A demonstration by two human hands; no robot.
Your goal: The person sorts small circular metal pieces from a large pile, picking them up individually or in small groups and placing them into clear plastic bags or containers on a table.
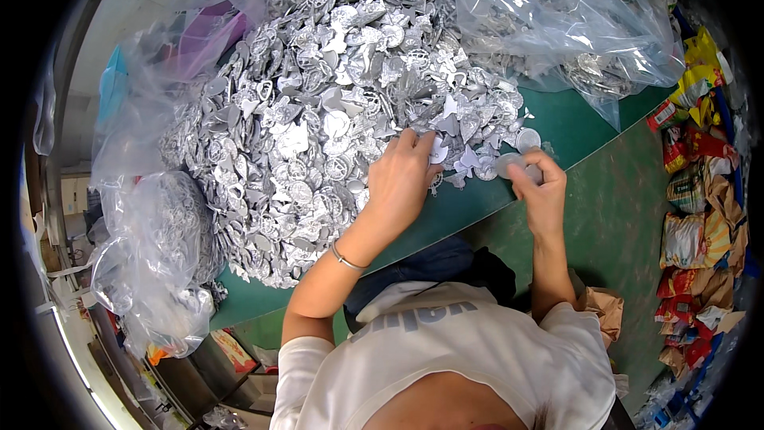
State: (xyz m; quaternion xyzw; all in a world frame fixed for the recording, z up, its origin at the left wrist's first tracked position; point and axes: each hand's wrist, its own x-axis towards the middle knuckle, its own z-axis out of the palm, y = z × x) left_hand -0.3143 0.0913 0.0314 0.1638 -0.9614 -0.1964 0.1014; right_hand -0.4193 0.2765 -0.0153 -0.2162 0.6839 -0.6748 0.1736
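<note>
A big heap of silver-grey flat metal pieces (338, 123) in many shapes, some round and some cut-out figures, covers much of the green tabletop (477, 205). At the heap's near right edge, my left hand (402, 179) reaches in with curled fingers. A pale round piece (438, 150) shows beside its fingertips, and what they grip is partly hidden. My right hand (545, 191) is closed around round grey metal discs (509, 165), just off the heap. Another round disc (528, 140) lies on the table close beyond it.
Clear plastic bags of metal pieces stand at the left (163, 259) and the far right (573, 24). Colourful packets (688, 239) line the right side beyond the green floor (597, 215). A brown paper bag (602, 312) sits below the table's near edge.
</note>
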